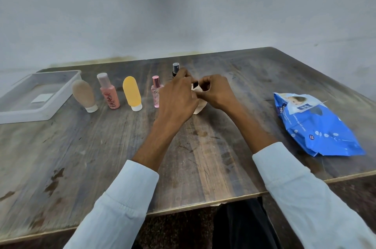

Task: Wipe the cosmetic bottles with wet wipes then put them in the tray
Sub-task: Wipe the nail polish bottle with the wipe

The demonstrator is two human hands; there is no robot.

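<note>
Plain room, worn wooden table [203, 157], stained grey wall [183, 14], likely a home

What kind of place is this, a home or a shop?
Probably a plain room at home, though I cannot be sure: a worn wooden table stands against a bare, stained wall, with only cosmetic bottles, a clear tray and a wet wipes pack.

Both hands met over the worktop [101, 147]: the left hand [179, 98] and right hand [215, 92] pinched a beige bottle [200, 104] with a dark cap. Four bottles stood in a row beside a clear tray [67, 94]; a blue wipes pack [313, 126] lay right.
</note>
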